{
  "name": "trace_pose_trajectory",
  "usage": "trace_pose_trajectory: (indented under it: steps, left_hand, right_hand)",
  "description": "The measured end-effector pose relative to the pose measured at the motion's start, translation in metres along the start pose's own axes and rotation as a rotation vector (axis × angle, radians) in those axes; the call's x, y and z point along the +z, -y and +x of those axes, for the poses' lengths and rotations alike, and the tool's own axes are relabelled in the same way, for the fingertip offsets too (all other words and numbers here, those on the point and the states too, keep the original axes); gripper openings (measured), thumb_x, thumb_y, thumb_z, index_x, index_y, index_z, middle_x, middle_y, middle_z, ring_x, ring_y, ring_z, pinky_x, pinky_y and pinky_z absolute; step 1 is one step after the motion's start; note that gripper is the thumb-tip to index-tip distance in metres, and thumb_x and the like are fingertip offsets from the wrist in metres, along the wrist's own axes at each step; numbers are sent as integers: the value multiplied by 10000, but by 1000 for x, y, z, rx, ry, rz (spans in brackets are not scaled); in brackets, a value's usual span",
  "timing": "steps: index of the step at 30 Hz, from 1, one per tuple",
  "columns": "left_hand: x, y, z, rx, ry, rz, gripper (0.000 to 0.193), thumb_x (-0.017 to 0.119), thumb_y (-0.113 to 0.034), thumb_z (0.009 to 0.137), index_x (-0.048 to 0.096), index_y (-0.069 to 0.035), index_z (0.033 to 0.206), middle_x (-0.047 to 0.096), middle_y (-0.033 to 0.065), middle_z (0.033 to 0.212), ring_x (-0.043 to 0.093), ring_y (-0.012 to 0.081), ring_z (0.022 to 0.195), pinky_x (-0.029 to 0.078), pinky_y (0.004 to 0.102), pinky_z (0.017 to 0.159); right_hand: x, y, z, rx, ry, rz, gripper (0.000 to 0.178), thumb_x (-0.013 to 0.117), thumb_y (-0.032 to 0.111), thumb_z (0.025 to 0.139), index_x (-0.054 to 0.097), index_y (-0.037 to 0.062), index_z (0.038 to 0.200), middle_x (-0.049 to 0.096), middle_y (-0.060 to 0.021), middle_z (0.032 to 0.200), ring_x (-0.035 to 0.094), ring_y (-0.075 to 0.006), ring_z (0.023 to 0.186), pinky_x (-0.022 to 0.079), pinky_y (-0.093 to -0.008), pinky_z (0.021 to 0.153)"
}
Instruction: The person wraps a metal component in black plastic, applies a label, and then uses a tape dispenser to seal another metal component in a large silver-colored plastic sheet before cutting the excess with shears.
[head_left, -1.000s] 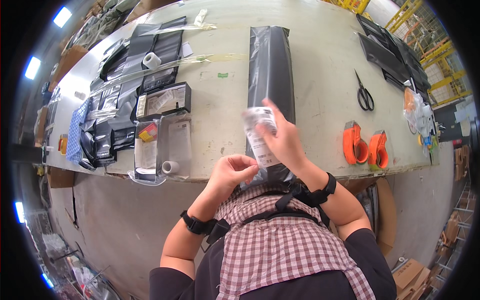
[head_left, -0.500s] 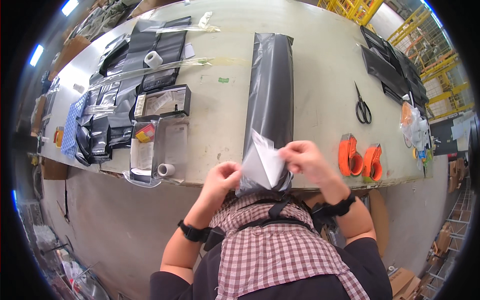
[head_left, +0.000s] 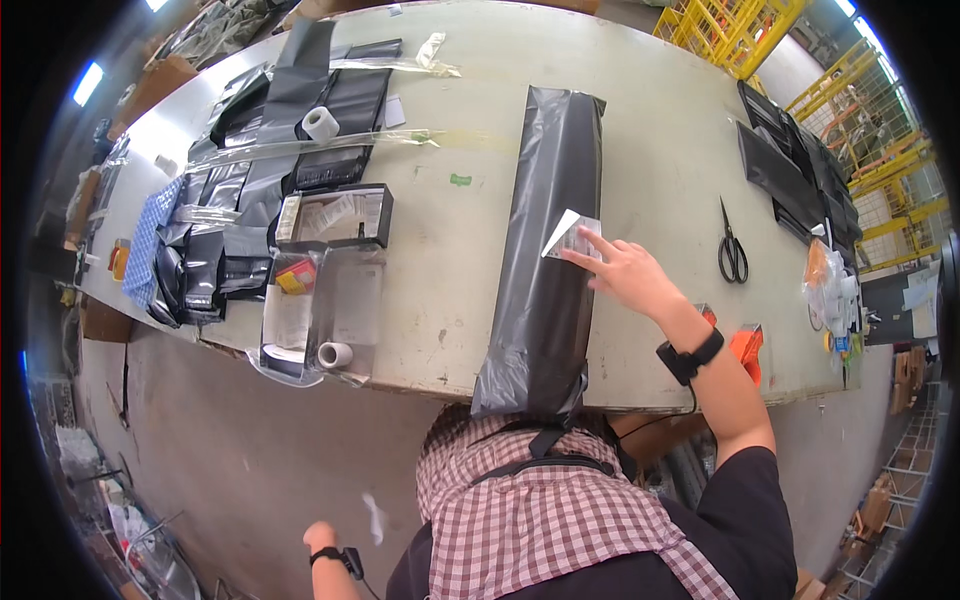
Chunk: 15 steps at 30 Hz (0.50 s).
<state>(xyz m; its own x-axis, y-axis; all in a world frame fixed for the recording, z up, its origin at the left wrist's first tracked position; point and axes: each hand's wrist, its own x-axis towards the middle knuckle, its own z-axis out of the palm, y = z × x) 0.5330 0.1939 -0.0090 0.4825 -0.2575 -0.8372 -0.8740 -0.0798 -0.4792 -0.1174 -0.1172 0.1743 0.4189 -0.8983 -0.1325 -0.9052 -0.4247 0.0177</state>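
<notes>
A long black plastic-wrapped parcel (head_left: 545, 310) lies lengthwise before me, its near end at the table edge against my apron. On its upper face sits a white label (head_left: 562, 236) with its left side lifted and folded. My right hand (head_left: 620, 268) rests on the label's right part, fingers spread and pressing it to the parcel. My left hand (head_left: 318, 535) hangs low at the left, off the table, its fingers hidden from view. Beside it a white slip of paper (head_left: 374, 518) is in the air above the floor.
Black plastic bags (head_left: 240, 190), a box of labels (head_left: 385, 215) and a tape roll (head_left: 335, 355) lie left. Scissors (head_left: 733, 255) and an orange tape dispenser (head_left: 747, 350) lie right, the dispenser partly behind my forearm. More black bags (head_left: 790, 170) are stacked at the far right.
Both hands were at the white label over the parcel's near end. The label now lies farther up the parcel under my right hand. My left hand has dropped down left, and a white slip has come away.
</notes>
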Motion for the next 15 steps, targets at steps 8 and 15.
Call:
trace_pose_trajectory:
  steps: [8,15]
  left_hand:
    - [-273,-150,-209,1000,-842,-835,244,558,-140,819,591,-45,1042,609,124,883,590,259,815,469,343,740]
    - [-281,-285,-231,1335,-768,-752,690,675,-325,752,360,-34,1293,478,192,1163,514,319,999,421,381,868]
  right_hand:
    - [32,24,73,30,32,80,515,445,478,868,432,182,1289,328,-116,1382,212,-312,1313,214,-456,1051]
    - [111,65,-31,321,-399,1127,868,506,399,873,-53,-28,1380,13,-255,1442,46,-323,1354,131,-392,1082]
